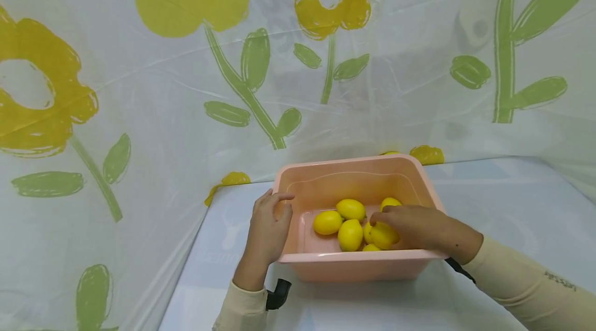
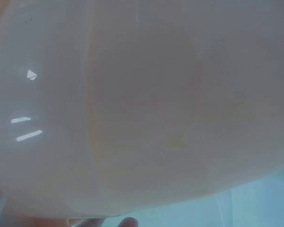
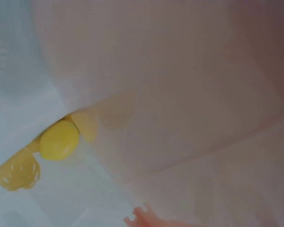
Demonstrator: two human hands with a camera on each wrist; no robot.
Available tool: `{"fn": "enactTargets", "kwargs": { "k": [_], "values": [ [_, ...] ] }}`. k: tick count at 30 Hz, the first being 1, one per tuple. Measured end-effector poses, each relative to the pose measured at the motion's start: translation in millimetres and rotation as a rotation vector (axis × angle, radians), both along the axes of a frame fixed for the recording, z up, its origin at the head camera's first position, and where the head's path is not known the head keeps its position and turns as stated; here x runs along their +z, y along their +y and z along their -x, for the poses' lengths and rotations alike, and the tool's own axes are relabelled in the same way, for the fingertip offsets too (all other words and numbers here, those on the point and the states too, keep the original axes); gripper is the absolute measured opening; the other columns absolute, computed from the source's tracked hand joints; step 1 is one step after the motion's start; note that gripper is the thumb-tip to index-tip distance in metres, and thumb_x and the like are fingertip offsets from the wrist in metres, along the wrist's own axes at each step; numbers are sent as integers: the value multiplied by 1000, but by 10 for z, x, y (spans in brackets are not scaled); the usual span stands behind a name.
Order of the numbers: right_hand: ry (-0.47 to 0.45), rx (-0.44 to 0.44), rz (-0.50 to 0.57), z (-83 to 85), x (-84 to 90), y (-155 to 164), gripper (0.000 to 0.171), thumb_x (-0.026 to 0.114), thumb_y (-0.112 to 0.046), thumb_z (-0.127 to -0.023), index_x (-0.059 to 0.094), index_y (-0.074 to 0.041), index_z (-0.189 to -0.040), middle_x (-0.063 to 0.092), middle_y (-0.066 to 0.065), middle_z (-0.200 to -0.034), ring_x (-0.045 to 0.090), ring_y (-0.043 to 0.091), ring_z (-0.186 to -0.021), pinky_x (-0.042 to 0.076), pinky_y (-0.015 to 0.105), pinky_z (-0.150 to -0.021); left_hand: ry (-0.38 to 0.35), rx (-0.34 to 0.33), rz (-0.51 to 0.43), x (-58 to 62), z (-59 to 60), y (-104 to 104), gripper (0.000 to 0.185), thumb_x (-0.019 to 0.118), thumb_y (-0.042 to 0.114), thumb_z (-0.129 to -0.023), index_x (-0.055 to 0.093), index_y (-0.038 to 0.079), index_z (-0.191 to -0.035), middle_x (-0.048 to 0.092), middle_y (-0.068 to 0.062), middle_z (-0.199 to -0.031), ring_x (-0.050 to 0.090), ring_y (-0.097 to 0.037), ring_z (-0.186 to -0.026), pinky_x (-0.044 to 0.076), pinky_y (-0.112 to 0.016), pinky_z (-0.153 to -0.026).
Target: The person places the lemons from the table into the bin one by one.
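A pink plastic bin (image 1: 354, 257) stands on the table and holds several yellow lemons, among them one at the left (image 1: 328, 222) and one at the centre (image 1: 350, 235). My left hand (image 1: 281, 207) grips the bin's left rim, thumb on top. My right hand (image 1: 379, 222) reaches inside from the right, its fingers curled over a lemon (image 1: 384, 237) near the front wall. The left wrist view is filled by the blurred bin wall (image 2: 142, 109), with a fingertip (image 2: 128, 221) at the bottom edge. In the right wrist view the bin wall (image 3: 180, 85) hides the hand except for fingertips (image 3: 141, 216).
A clear plastic sheet printed with yellow flowers and green leaves (image 1: 242, 67) hangs behind and to the left. The table top (image 1: 503, 201) is pale blue-white, with its left edge (image 1: 186, 253) close to the bin. A rounded yellow shape (image 3: 59, 139) shows beyond the bin.
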State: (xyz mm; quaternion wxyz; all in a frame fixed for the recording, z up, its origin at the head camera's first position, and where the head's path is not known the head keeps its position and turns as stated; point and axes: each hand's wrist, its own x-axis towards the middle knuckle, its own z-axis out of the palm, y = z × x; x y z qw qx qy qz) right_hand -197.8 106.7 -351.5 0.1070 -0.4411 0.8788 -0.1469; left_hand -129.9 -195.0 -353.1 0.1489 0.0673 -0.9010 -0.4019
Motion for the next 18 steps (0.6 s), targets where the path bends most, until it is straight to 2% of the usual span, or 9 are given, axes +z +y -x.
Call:
{"fn": "enactTargets", "kwargs": {
  "k": [5, 11, 13, 15, 18],
  "values": [
    [18, -10, -28, -5, 0, -44, 41, 76, -35, -86, 66, -18, -121, 65, -11, -99, 52, 6, -77, 50, 30, -79, 5, 3, 13, 7, -8, -24, 28, 54, 23, -99, 72, 14, -118, 59, -15, -141, 35, -32, -147, 34, -65, -112],
    [38, -73, -55, -4, 23, -95, 42, 79, -30, -83, 68, -17, -121, 68, -7, -103, 56, 8, -79, 54, 32, -80, 13, -3, 11, -7, 5, -42, 27, 54, 23, -98, 72, 15, -117, 61, -14, -139, 35, -31, -147, 33, -65, -113],
    [91, -103, -4, 1, 40, -92, 38, 77, -27, -85, 68, -16, -120, 67, -5, -103, 56, 9, -78, 55, 30, -76, 15, -5, 4, -16, 14, -40, 27, 54, 23, -99, 72, 15, -116, 61, -12, -138, 35, -31, -147, 33, -64, -113],
    [197, -146, 95, -6, 60, -65, 35, 76, -25, -86, 67, -16, -119, 66, -2, -105, 58, 10, -81, 57, 30, -75, 31, -7, 2, -25, 27, -39, 27, 54, 23, -99, 72, 15, -117, 62, -12, -137, 37, -31, -146, 33, -64, -113],
    [380, -201, 286, -40, 95, 30, 38, 79, -21, -84, 67, -14, -118, 66, 3, -111, 62, 17, -90, 60, 37, -78, 91, -24, -11, -42, 53, -49, 29, 52, 23, -100, 71, 11, -118, 63, -13, -136, 40, -34, -145, 33, -62, -114]
  ]
}}
